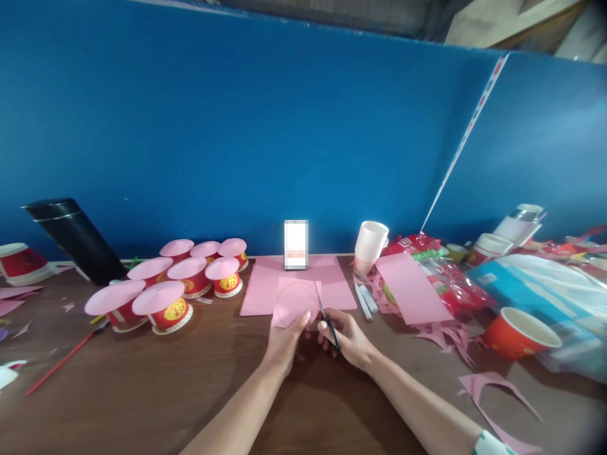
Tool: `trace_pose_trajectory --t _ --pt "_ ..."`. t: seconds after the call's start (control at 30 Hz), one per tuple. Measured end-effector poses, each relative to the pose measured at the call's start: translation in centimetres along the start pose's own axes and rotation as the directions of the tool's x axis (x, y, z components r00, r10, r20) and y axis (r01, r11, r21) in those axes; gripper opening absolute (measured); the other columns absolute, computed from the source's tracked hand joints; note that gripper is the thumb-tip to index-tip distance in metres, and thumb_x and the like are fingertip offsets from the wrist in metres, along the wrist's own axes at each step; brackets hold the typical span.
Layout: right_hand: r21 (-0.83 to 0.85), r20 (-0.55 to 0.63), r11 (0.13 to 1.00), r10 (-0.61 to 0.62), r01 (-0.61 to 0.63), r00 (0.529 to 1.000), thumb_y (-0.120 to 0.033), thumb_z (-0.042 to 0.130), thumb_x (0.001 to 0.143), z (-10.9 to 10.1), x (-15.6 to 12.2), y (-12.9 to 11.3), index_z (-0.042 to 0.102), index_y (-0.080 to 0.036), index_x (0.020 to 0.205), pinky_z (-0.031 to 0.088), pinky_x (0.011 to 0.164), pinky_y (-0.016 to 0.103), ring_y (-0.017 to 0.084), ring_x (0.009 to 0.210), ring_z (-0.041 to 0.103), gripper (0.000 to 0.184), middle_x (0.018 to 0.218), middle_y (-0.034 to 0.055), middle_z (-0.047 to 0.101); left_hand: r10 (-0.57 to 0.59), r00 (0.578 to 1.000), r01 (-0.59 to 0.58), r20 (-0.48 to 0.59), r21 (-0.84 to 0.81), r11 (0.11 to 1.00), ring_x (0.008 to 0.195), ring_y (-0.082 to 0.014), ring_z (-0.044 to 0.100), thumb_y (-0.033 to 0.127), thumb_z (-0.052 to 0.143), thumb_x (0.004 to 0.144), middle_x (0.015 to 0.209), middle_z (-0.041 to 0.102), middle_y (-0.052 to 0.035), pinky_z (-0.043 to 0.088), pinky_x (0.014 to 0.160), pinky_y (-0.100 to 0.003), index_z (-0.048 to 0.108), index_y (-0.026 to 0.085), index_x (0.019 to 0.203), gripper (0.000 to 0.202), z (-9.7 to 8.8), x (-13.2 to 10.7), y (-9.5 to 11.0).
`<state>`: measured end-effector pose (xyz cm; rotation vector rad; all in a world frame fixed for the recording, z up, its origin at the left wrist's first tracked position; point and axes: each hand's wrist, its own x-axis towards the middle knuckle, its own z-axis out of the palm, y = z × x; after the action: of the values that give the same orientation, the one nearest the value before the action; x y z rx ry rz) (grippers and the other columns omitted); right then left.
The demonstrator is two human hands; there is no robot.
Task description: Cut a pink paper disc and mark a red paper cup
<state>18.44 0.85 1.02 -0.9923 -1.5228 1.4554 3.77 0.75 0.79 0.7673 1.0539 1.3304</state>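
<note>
Scissors at the edge of a pink sheet

The left hand point(287, 344) pinches the pink sheet point(293, 302), thumb on top, at its near edge; a circle is marked on it. The right hand point(349, 341) is closed round the handles of the scissors point(321, 306), whose blades lie along the sheet's right side. Whether they bite into it, I cannot tell.

Taking the hands as the clock's centre, larger pink paper point(253, 287) lies at twelve o'clock on the brown bench point(203, 379), beneath the sheet. Eight red cups point(187, 285) with pink tops stand at ten, a black flask point(80, 243) leaning beyond them. Stacked white cups point(371, 242) stand at one, an orange cup point(515, 338) tilts at three, and pink scraps point(478, 381) lie near four.
</note>
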Motion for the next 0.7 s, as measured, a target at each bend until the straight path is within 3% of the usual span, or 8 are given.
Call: trace_pose_trajectory --t 0.27,0.47,0.7 --pt "0.000 0.008 1.000 -0.009 0.009 1.000 -0.047 0.058 0.076 0.00 0.08 0.02 0.056 -0.016 0.097 0.036 0.035 0.014 0.008 0.048 0.051 0.037 0.062 -0.0016 0.056 0.010 1.000 -0.011 -0.026 -0.007 1.000 0.049 -0.0119 0.050 0.037 0.071 0.059 0.056 0.060 -0.0046 0.039 0.048 -0.023 0.067 0.009 0.073 0.032 0.57 -0.63 0.67" --pt "0.003 0.006 1.000 -0.015 0.015 1.000 -0.048 0.058 0.075 0.04 0.07 -0.09 0.056 -0.016 0.097 0.035 0.035 0.014 0.008 0.047 0.050 0.039 0.061 -0.0021 0.055 -0.010 1.000 0.010 0.025 0.018 1.000 0.052 -0.0127 0.051 0.038 0.069 0.061 0.057 0.062 -0.0050 0.039 0.049 -0.023 0.069 0.009 0.078 0.034 0.10 -0.24 0.47" --pt "-0.010 -0.001 1.000 0.001 -0.001 1.000 -0.050 0.058 0.074 0.02 0.06 -0.11 0.056 -0.015 0.096 0.035 0.035 0.014 0.008 0.046 0.050 0.041 0.060 -0.0019 0.055 0.018 0.999 -0.018 -0.029 0.010 1.000 0.052 -0.0136 0.053 0.038 0.069 0.061 0.057 0.062 -0.0052 0.039 0.049 -0.023 0.068 0.010 0.074 0.031 0.60 -0.74 0.78"
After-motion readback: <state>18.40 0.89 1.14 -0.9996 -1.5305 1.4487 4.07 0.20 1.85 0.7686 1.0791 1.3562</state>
